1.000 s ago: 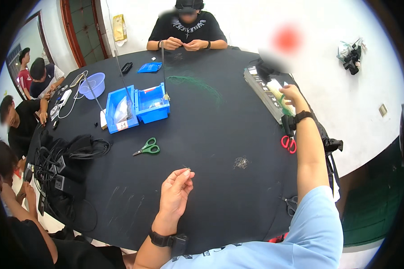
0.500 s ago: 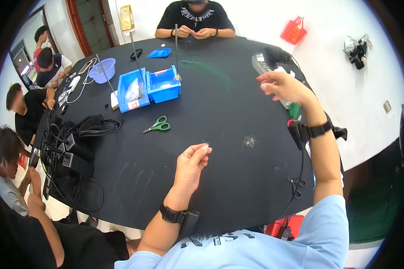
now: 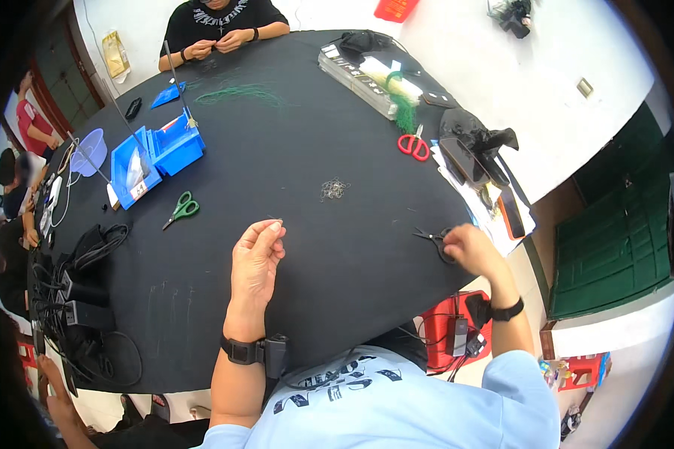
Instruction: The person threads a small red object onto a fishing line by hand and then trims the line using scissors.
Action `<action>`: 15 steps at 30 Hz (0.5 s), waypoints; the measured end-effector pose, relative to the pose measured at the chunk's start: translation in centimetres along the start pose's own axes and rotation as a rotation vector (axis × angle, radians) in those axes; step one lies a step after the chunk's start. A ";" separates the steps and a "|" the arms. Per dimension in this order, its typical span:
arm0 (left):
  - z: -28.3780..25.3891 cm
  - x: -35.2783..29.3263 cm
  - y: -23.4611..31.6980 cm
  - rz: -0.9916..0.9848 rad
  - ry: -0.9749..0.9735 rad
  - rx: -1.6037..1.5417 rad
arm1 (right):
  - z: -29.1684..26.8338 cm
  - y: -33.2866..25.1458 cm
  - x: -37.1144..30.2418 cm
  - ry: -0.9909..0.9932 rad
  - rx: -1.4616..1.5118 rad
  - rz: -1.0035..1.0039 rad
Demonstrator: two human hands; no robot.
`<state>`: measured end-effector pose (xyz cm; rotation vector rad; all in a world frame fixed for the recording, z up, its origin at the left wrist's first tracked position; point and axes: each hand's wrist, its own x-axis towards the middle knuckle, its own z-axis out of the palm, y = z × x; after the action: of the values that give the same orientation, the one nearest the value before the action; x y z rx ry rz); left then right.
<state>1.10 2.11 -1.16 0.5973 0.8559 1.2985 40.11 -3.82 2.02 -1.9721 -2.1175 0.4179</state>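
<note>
My left hand [image 3: 257, 258] is raised over the near middle of the table, thumb and forefinger pinched together. A thin dark sliver shows at its fingertips, too small to name. Over at the right edge, my right hand [image 3: 472, 251] has its fingers curled at the handle loops of a small pair of black scissors [image 3: 431, 237], whose blades point left. Its fingertips partly cover the loops. Between and beyond my hands lies a small tangled heap of thin metal pieces [image 3: 335, 189]. Green-handled scissors [image 3: 183, 209] rest to the left of my left hand.
Blue bins [image 3: 174, 147] with upright rods and a purple basin [image 3: 89, 152] stand at the left. Black cables and power blocks [image 3: 86, 299] crowd the left edge. Red scissors [image 3: 413, 147], green thread [image 3: 404, 114], phones and papers line the right. A person [image 3: 221, 34] works across the table.
My right hand has come down from the raised position at the far right to the black scissors. My left hand keeps its pinch. The whole view has swung toward the right.
</note>
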 end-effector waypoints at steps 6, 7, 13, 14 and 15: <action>-0.2 -0.1 -0.4 -0.038 0.012 -0.004 | 3.4 0.0 -1.2 0.270 0.199 0.209; -0.3 0.0 -0.4 -0.041 0.015 -0.005 | 3.5 0.2 -0.8 0.264 0.204 0.197; -0.9 0.2 -0.2 -0.049 0.031 -0.054 | 2.0 0.1 1.8 0.103 -0.064 0.242; -0.9 0.2 -0.1 -0.053 0.031 -0.077 | 2.4 0.0 2.3 0.134 -0.067 0.203; -0.9 0.1 0.1 -0.041 0.041 -0.078 | 2.5 -0.3 2.6 0.133 -0.065 0.188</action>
<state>0.35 2.14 -1.64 0.4909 0.8433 1.3040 38.75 -1.44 -0.26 -2.1795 -1.8972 0.2437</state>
